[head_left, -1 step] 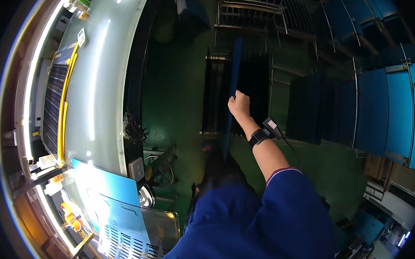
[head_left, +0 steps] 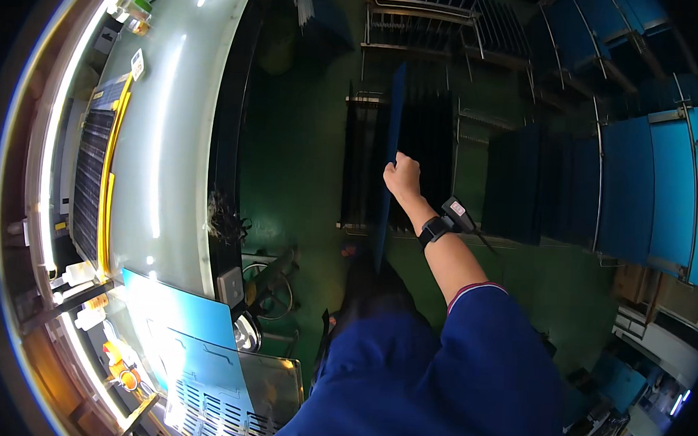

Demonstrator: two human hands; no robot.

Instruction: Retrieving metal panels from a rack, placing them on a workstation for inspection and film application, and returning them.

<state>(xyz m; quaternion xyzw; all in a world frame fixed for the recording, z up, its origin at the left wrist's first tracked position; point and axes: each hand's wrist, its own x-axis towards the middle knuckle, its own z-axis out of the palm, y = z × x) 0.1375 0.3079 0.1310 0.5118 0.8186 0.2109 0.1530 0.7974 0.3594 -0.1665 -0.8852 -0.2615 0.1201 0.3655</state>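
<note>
My right hand (head_left: 403, 177) is closed around the upper edge of a thin blue panel (head_left: 396, 111). The panel stands on edge and is seen almost edge-on, over a dark slotted rack (head_left: 426, 155). Shadow hides the panel's lower part, so I cannot tell whether it sits in the rack. My right wrist wears a black strap with a small dark device (head_left: 458, 215). My left hand is out of sight.
To the left runs a long pale worktable (head_left: 183, 133) with yellow strips (head_left: 114, 161). Blue sheets (head_left: 177, 308) and a slotted plate (head_left: 220, 407) lie nearer. Wire racks (head_left: 419, 30) stand ahead; large blue panels (head_left: 627, 183) hang at right. A stool (head_left: 272, 292) is beside the table.
</note>
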